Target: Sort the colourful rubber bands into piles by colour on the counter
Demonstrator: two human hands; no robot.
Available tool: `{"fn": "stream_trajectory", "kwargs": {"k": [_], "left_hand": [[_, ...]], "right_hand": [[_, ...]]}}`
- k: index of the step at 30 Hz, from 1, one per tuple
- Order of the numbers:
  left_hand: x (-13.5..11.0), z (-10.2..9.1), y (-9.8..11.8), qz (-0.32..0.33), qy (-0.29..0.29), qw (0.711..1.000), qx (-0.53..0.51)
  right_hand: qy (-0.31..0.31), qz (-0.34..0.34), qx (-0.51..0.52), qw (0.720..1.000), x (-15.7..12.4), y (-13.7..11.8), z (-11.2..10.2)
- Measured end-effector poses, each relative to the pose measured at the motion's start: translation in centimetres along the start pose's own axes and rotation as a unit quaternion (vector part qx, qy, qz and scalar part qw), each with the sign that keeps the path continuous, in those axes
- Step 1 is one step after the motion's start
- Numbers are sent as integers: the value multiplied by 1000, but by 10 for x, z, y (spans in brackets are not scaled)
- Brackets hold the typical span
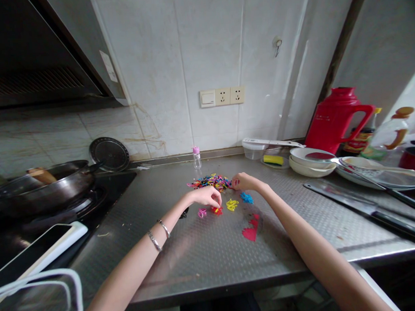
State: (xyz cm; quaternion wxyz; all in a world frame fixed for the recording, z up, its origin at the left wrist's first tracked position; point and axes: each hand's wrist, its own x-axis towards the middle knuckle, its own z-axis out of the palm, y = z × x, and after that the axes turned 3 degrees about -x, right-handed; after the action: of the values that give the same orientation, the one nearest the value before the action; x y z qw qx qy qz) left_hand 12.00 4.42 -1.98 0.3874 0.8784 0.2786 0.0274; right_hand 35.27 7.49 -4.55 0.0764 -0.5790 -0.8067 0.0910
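Mixed loop pile, centre frame: lay crosswise, right end at the right hand. Left hand: hung over red loops; whether either's fingers gripped, untellable.

multicoloured heap | pink cluster | mostly red cluster | yellow cluster | blue cluster | grey, finely patterned surface | red flask
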Motion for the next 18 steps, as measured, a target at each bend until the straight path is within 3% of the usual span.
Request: {"fn": "stream_trajectory", "kwargs": {"k": [4,9,13,18], "left_hand": [[1,1,8,9,42,998,-52],[18,22,11,32,204,977,-58],[28,36,9,8,237,971,-8],[28,28,3,-6,283,958,-37]], "right_hand": [[-5,-8,4,1000,0,-1,-1],[-7,-5,10,1000,0,-1,-1],[3,-17,9,1000,0,1,1],[5,-22,0,1000,2,2,2]]}}
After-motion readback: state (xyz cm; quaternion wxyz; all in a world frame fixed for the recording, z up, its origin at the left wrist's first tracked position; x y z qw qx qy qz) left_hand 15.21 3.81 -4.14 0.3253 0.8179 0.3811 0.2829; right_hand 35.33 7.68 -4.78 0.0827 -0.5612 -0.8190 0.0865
